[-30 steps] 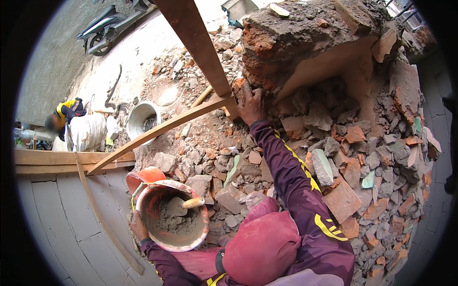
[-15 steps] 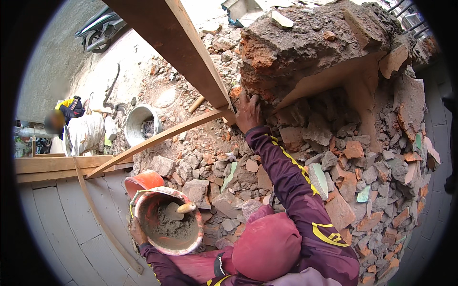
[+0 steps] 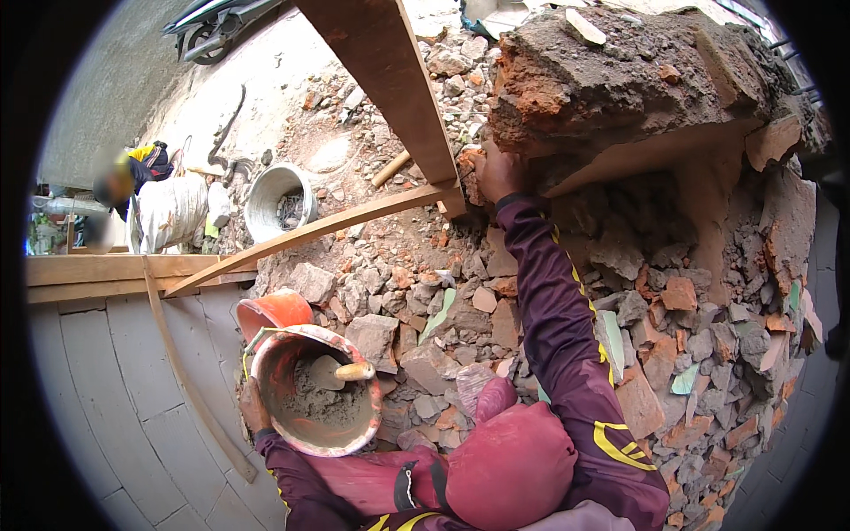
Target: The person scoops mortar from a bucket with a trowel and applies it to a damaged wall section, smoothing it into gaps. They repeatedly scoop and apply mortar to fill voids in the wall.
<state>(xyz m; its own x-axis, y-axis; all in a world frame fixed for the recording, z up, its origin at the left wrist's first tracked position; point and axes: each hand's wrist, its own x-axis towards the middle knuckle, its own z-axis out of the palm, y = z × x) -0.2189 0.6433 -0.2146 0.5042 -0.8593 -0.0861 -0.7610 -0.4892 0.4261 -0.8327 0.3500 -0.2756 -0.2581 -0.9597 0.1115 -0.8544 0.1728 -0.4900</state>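
My left hand (image 3: 254, 405) grips the outer left side of a mortar-smeared bucket (image 3: 312, 447), with some fingers hidden. Grey mortar (image 3: 312, 409) lies inside, and a trowel (image 3: 341, 373) with a wooden handle rests in it. Extended far forward, my right hand (image 3: 501, 172) is closed against the broken lower edge of a big masonry chunk (image 3: 611, 93), just right of a wooden post (image 3: 403, 93). Whatever its fingers hold, if anything, is hidden. An orange container (image 3: 273, 309) sits right behind the bucket.
Loose rubble (image 3: 699, 354) spreads around my arms. A thin wooden strip (image 3: 310, 232) slants from the post to stacked planks (image 3: 106, 276). Another pale bucket (image 3: 279, 199) stands farther off. A person (image 3: 146, 168) is beside a white sack (image 3: 170, 217); a motorbike (image 3: 217, 31) is parked behind.
The view has shifted, so the post, masonry and buckets sit differently in it. My right hand has turned and pressed in closer under the masonry edge. My left hand still holds the bucket.
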